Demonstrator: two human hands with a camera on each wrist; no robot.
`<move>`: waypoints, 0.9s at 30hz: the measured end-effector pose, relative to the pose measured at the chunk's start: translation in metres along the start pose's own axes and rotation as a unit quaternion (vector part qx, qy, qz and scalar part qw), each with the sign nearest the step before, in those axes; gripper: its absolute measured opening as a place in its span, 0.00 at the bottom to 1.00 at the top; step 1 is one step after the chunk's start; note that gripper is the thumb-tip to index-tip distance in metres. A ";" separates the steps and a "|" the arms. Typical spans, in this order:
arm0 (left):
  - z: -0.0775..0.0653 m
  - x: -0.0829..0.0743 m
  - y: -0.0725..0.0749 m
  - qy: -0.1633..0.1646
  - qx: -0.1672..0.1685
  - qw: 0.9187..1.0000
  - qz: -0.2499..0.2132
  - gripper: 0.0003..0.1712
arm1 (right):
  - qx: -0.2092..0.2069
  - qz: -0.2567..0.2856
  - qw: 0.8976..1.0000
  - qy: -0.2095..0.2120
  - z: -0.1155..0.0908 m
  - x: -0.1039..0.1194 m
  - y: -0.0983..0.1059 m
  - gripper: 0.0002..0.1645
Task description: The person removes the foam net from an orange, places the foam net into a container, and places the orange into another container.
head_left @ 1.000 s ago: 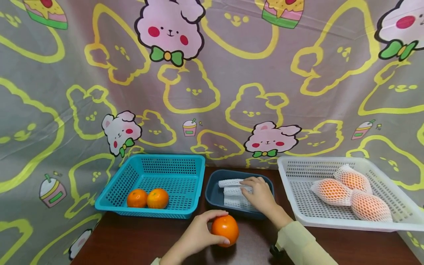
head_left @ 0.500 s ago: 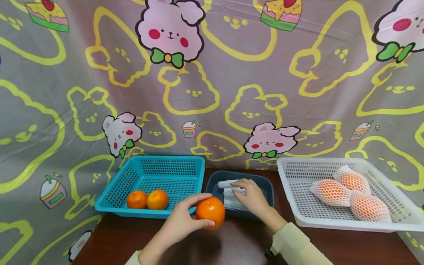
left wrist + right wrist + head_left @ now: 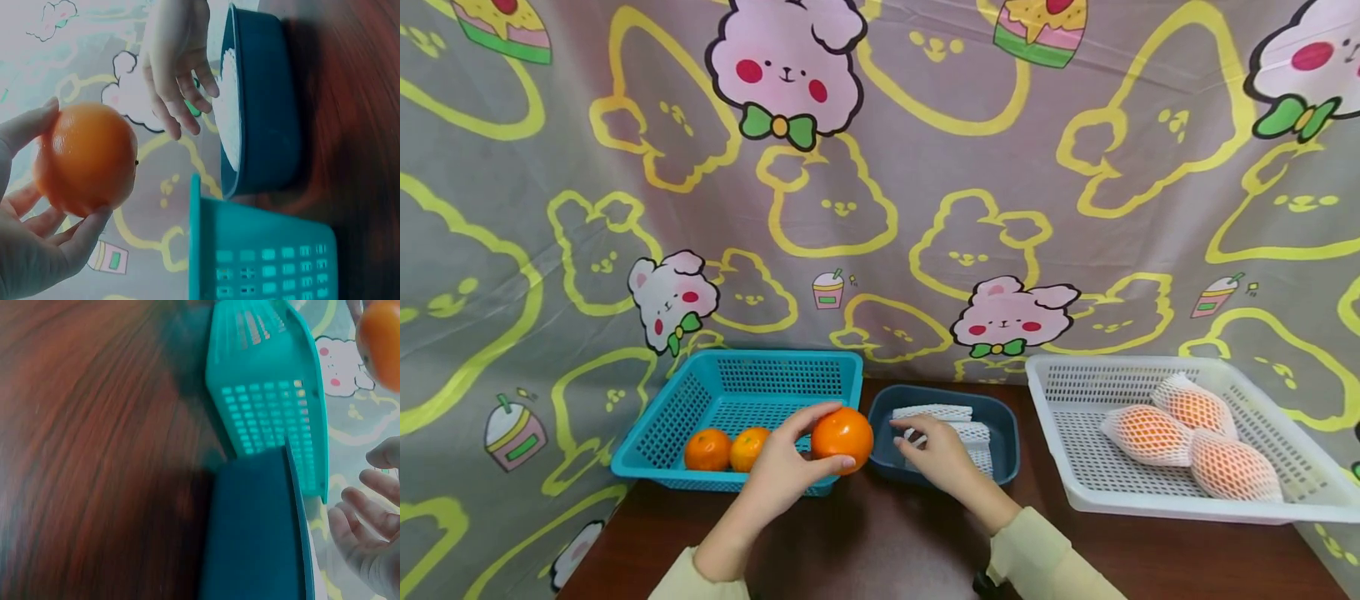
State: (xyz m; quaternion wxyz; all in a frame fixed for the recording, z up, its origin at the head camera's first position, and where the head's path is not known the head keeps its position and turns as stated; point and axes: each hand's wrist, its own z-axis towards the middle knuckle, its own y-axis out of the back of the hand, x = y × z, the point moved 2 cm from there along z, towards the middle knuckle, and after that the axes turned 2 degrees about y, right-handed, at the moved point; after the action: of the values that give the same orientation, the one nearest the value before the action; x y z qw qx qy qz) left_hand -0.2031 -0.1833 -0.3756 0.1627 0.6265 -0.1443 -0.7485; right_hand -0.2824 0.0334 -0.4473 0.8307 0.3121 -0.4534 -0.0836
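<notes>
My left hand (image 3: 775, 471) grips an orange (image 3: 842, 440) between thumb and fingers, held up in front of the teal basket's right front corner. In the left wrist view, the thumb and fingertips wrap the sides of the orange (image 3: 87, 159). My right hand (image 3: 942, 457) hovers over the dark blue tray (image 3: 1009, 433), fingers loosely bent with nothing between them. White foam net sleeves (image 3: 977, 433) lie in that tray, partly hidden by the hand. From the left wrist, the fingers of the right hand (image 3: 178, 69) hang apart beside the tray's rim.
On the left, two oranges (image 3: 707, 450) sit in the teal basket (image 3: 805, 358), one partly behind my left hand. A white basket (image 3: 1075, 492) on the right holds three net-wrapped oranges (image 3: 1236, 467). A printed cloth (image 3: 880, 167) hangs behind the dark wooden table (image 3: 880, 558).
The left hand has lifted the orange and carried it left and away from me, toward the teal basket. The right hand has drifted left over the tray, uncovering more of the net sleeves.
</notes>
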 end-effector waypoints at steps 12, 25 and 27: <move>0.017 0.032 0.009 0.003 -0.051 0.995 0.087 0.37 | 0.039 0.250 0.963 -0.089 0.011 0.021 -0.034 0.27; 0.029 0.066 0.007 0.015 -0.039 0.981 0.189 0.36 | 0.004 0.317 0.940 -0.129 0.002 0.062 -0.052 0.38; 0.031 0.070 0.006 0.025 -0.030 0.979 0.202 0.36 | -0.005 0.310 0.942 -0.126 0.003 0.061 -0.055 0.40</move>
State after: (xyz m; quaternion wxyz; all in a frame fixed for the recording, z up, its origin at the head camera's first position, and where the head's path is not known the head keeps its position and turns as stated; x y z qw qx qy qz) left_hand -0.2449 -0.2179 -0.4299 0.3323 0.5980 -0.2412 -0.6883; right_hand -0.2423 -0.0368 -0.4359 0.7530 0.1391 -0.6284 0.1372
